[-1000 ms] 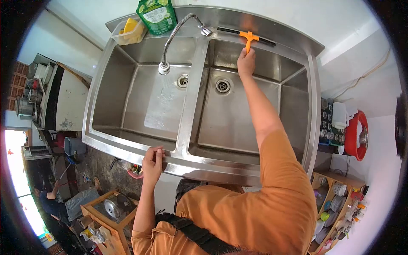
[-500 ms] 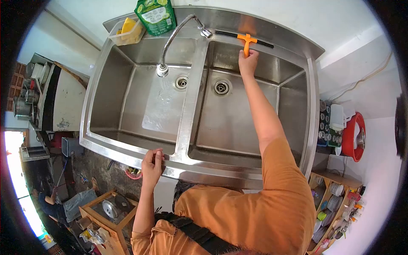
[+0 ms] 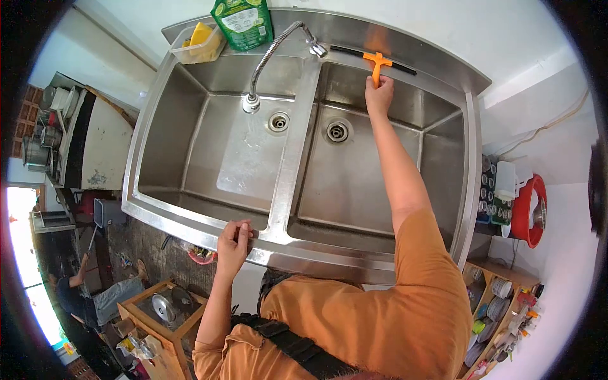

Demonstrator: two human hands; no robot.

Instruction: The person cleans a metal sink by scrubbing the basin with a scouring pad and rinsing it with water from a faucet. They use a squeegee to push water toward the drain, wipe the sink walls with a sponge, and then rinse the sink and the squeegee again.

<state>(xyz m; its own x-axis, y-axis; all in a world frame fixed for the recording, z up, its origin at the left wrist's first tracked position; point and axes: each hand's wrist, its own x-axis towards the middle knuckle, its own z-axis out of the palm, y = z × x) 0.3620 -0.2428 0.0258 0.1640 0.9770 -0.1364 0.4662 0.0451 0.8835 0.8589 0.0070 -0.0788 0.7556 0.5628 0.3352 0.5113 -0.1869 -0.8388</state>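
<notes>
My right hand (image 3: 380, 97) is closed round the handle of an orange squeegee (image 3: 377, 60), whose long black blade lies along the back ledge of a steel double sink (image 3: 354, 183). My left hand (image 3: 234, 244) rests at the sink's front rim, near the divider, its fingers curled together; whether anything small is between them cannot be made out. A flexible faucet (image 3: 252, 101) hangs over the left basin, which looks wet. Each basin has a round drain.
Behind the left basin stand a plastic container (image 3: 197, 47) with yellow sponges and a green pouch (image 3: 244, 24). A red basin (image 3: 535, 209) and a dish rack (image 3: 491, 304) are at the right. Another person (image 3: 79, 294) is at the lower left.
The view has shifted slightly, so the sink appears a little further right and lower. My right hand still grips the squeegee at the back ledge. The other person's arm has moved.
</notes>
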